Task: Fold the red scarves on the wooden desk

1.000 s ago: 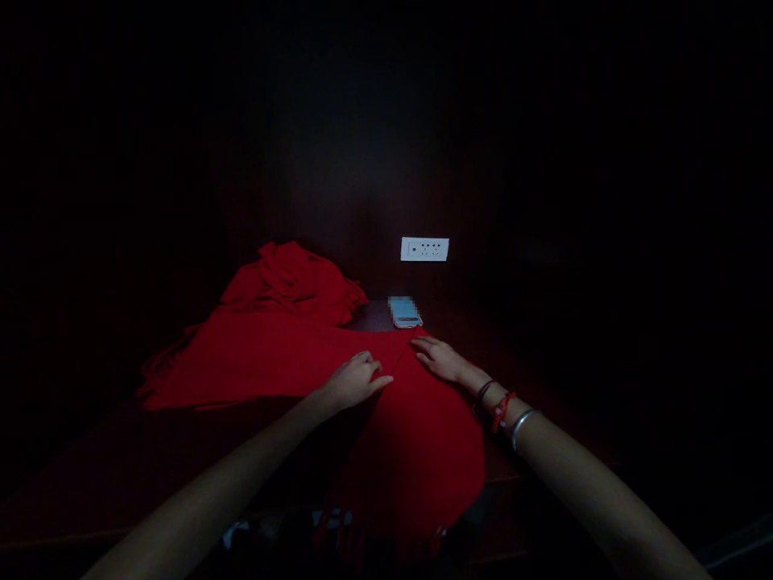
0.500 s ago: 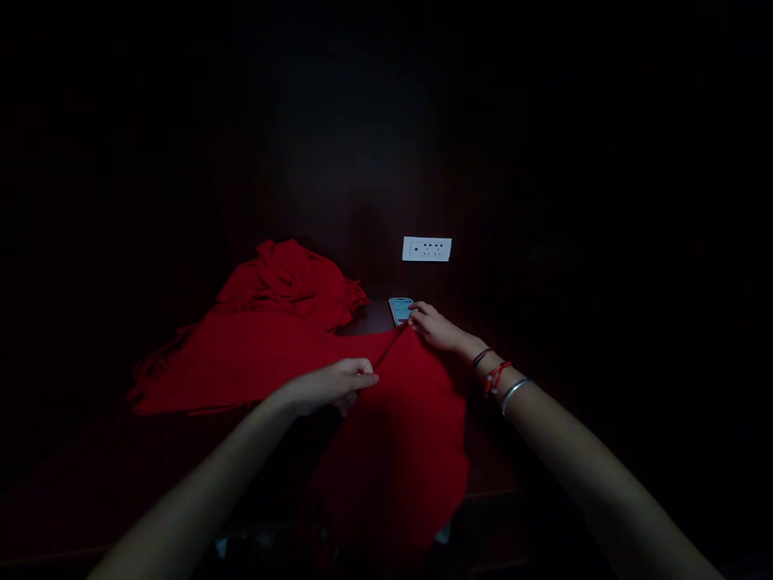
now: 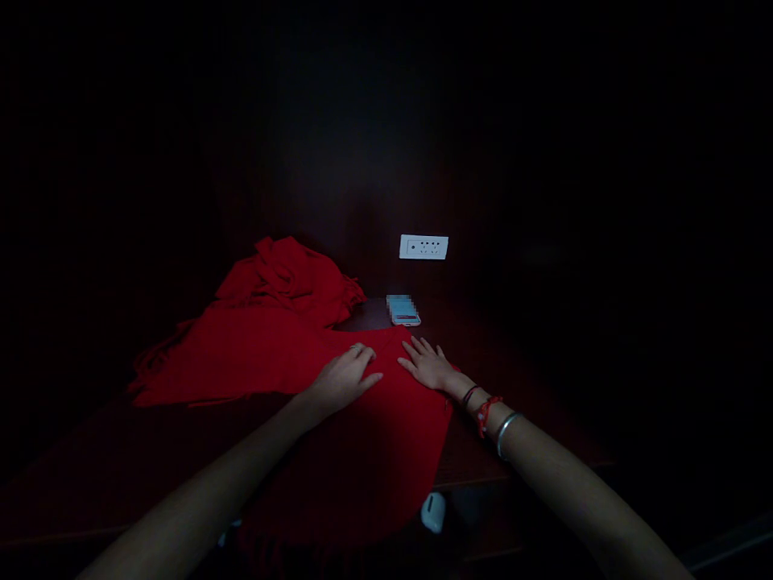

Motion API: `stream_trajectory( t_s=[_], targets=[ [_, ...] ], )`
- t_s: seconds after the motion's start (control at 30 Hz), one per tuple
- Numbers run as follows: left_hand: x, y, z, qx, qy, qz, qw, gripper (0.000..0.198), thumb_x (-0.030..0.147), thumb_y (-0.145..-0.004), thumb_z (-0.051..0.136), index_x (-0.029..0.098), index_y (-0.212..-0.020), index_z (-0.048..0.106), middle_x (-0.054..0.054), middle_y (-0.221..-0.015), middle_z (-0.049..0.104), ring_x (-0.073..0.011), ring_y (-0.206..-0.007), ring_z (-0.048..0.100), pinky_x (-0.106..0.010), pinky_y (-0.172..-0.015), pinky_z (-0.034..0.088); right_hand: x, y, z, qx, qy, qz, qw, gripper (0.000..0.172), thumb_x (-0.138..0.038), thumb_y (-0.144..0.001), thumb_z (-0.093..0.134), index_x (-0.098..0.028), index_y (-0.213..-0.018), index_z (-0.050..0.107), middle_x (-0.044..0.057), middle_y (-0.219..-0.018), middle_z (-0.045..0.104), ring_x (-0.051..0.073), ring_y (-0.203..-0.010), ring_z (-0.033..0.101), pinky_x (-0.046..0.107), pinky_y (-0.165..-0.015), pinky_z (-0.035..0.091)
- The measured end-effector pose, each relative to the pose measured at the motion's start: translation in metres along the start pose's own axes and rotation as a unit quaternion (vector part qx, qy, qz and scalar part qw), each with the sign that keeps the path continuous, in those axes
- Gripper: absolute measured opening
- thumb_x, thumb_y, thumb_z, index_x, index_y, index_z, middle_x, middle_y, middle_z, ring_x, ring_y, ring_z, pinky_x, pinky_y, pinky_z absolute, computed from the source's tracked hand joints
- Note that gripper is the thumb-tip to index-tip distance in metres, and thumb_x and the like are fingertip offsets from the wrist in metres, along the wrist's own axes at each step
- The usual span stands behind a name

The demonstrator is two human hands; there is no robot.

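Observation:
A red fringed scarf (image 3: 362,451) lies over the dark tabletop, its near end hanging past the front edge with fringe at the bottom. My left hand (image 3: 347,377) rests on it near the middle, thumb apart from the fingers and a ring on one finger. On the scarf's right side my right hand (image 3: 427,364) lies flat with fingers spread. Toward the left the fabric spreads out, and a crumpled red heap (image 3: 283,278) with fringe sits behind it. Whether heap and scarf are one piece I cannot tell.
A phone (image 3: 403,311) with a lit screen lies just beyond the scarf's far corner. Above it, a white socket plate (image 3: 423,247) is set in the dark wall. Below the table's front edge shows a white rounded object (image 3: 433,513). Surroundings are very dark.
Both hands have let go of the scarf's raised edge, which now lies flat. My right hand has come nearer and spread on the cloth; my left hand has opened.

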State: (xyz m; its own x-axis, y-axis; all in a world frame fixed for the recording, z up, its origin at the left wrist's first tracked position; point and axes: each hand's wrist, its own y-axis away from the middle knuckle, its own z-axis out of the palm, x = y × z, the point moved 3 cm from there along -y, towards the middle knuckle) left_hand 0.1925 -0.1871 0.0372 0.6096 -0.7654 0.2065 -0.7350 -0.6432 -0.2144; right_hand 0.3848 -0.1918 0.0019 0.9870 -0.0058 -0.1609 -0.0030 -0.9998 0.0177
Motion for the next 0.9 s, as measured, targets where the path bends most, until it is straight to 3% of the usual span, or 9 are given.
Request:
stream_trajectory(
  t_s=[0.03, 0.13, 0.27, 0.33, 0.4, 0.5, 0.67, 0.8, 0.9],
  targets=[
    [0.003, -0.001, 0.009, -0.007, -0.014, 0.022, 1.000, 0.045, 0.046, -0.077, 0.033, 0.016, -0.111, 0.041, -0.012, -0.122, 0.039, -0.0236, -0.112, 0.034, -0.037, -0.091, 0.027, 0.000, 0.001, 0.002, -0.004, 0.010, -0.002, 1.000, 0.068, -0.060, -0.076, 0.006, -0.021, -0.130, 0.016, 0.006, -0.136, 0.010, 0.026, -0.122, 0.006, 0.049, -0.094, 0.010],
    [0.003, 0.000, 0.034, -0.108, -0.033, 0.032, 0.993, 0.062, 0.058, -0.076, 0.024, 0.023, -0.127, 0.021, -0.008, -0.135, 0.016, -0.0297, -0.122, 0.010, -0.050, -0.093, 0.013, -0.001, 0.001, 0.007, -0.003, 0.025, -0.005, 1.000, 0.067, -0.059, -0.076, 0.004, -0.022, -0.130, 0.015, 0.005, -0.137, 0.008, 0.025, -0.123, 0.005, 0.048, -0.095, 0.009],
    [-0.002, -0.002, 0.042, -0.148, -0.037, 0.014, 0.988, 0.069, 0.064, -0.073, 0.017, 0.025, -0.129, 0.012, -0.007, -0.136, 0.010, -0.0319, -0.122, 0.004, -0.054, -0.092, 0.010, 0.003, -0.002, 0.005, -0.010, 0.031, -0.001, 0.999, 0.066, -0.058, -0.077, 0.003, -0.021, -0.130, 0.013, 0.004, -0.137, 0.008, 0.023, -0.123, 0.005, 0.048, -0.095, 0.008],
    [-0.002, -0.009, 0.038, -0.145, -0.039, 0.017, 0.989, 0.068, 0.064, -0.073, 0.018, 0.025, -0.128, 0.017, -0.008, -0.135, 0.016, -0.0316, -0.121, 0.010, -0.053, -0.091, 0.013, 0.004, -0.004, 0.002, -0.015, 0.032, 0.000, 0.999, 0.064, -0.057, -0.077, 0.004, -0.021, -0.130, 0.013, 0.004, -0.137, 0.008, 0.023, -0.123, 0.004, 0.048, -0.095, 0.007],
    [-0.002, -0.018, 0.032, -0.103, -0.050, 0.022, 0.993, 0.062, 0.059, -0.076, 0.016, 0.023, -0.126, 0.025, -0.009, -0.132, 0.025, -0.0281, -0.120, 0.018, -0.050, -0.093, 0.014, 0.005, -0.004, -0.001, -0.020, 0.034, 0.000, 0.999, 0.063, -0.056, -0.078, 0.005, -0.021, -0.130, 0.015, 0.004, -0.137, 0.008, 0.023, -0.123, 0.004, 0.050, -0.095, 0.006],
    [-0.009, -0.028, 0.031, -0.045, -0.066, 0.002, 0.997, 0.059, 0.054, -0.080, 0.014, 0.019, -0.126, 0.026, -0.009, -0.133, 0.022, -0.0249, -0.121, 0.015, -0.047, -0.095, 0.012, 0.002, -0.003, -0.004, 0.020, 0.043, -0.026, 0.999, 0.061, -0.054, -0.079, 0.008, -0.021, -0.129, 0.018, 0.004, -0.137, 0.008, 0.023, -0.123, 0.002, 0.051, -0.094, 0.003],
    [-0.022, -0.029, 0.047, -0.119, -0.042, -0.030, 0.992, 0.067, 0.060, -0.076, 0.013, 0.019, -0.129, 0.016, -0.006, -0.135, 0.015, -0.0258, -0.122, 0.011, -0.050, -0.094, 0.012, -0.004, 0.001, 0.000, 0.016, 0.025, -0.061, 0.998, 0.060, -0.053, -0.080, 0.008, -0.020, -0.129, 0.019, 0.006, -0.136, 0.014, 0.022, -0.123, 0.006, 0.048, -0.096, 0.007],
    [-0.022, -0.026, 0.043, -0.059, -0.057, -0.018, 0.996, 0.063, 0.055, -0.079, 0.015, 0.019, -0.130, 0.012, -0.006, -0.136, 0.013, -0.0235, -0.123, 0.009, -0.049, -0.095, 0.011, -0.008, 0.006, -0.007, 0.064, 0.017, -0.082, 0.994, 0.061, -0.055, -0.079, 0.009, -0.023, -0.130, 0.014, 0.004, -0.136, 0.010, 0.021, -0.123, 0.004, 0.047, -0.096, 0.006],
    [-0.021, -0.025, 0.041, -0.057, -0.058, 0.009, 0.997, 0.054, 0.050, -0.081, 0.015, 0.026, -0.129, 0.009, -0.002, -0.136, 0.011, -0.0236, -0.123, 0.007, -0.051, -0.094, 0.010, -0.009, 0.007, -0.005, 0.044, 0.011, -0.083, 0.995, 0.064, -0.058, -0.077, 0.009, -0.023, -0.130, 0.013, 0.005, -0.136, 0.009, 0.023, -0.123, 0.003, 0.046, -0.097, 0.007]
  ],
)
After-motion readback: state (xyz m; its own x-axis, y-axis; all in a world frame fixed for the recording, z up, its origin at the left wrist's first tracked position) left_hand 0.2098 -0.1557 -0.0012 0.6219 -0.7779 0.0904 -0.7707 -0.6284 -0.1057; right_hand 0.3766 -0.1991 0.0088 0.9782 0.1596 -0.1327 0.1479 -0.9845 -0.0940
